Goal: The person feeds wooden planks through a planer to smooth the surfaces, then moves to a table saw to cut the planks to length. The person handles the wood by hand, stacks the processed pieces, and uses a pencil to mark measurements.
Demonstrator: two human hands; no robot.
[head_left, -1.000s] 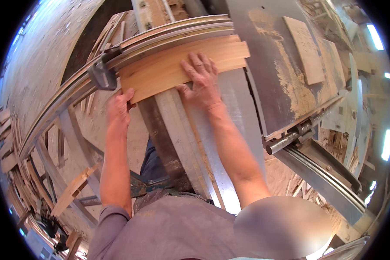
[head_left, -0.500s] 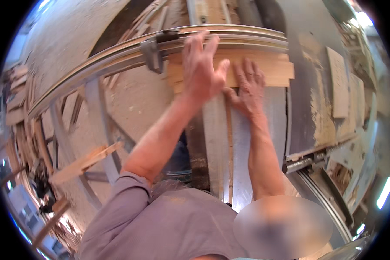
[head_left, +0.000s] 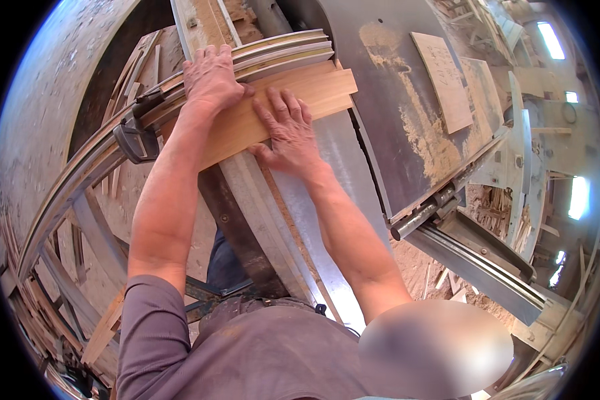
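A light wooden board (head_left: pixel 327 85) lies flat across a sliding metal saw table (head_left: pixel 327 147), along a long metal fence (head_left: pixel 287 56). My left hand (head_left: pixel 213 79) is hooked over this fence, fingers curled past its far side and thumb by the board. On top of the board rests my right hand (head_left: pixel 289 137), palm down with the fingers stretched out; its thumb reaches the near edge. Left of my left wrist, a dark stop block (head_left: pixel 137 141) sits on the fence. The undersides of both hands are hidden.
To the right, a dark fixed table (head_left: pixel 380 100) carries sawdust and a flat wooden panel (head_left: pixel 443 83). A metal rail (head_left: pixel 480 267) runs at the lower right. Wood offcuts (head_left: pixel 137 67) lie beyond the fence, and a metal frame (head_left: pixel 100 227) stands at the left.
My left hand has come down from a raised, spread pose onto the fence. My right hand stays flat on the board. The whole view has turned, so the board now slants.
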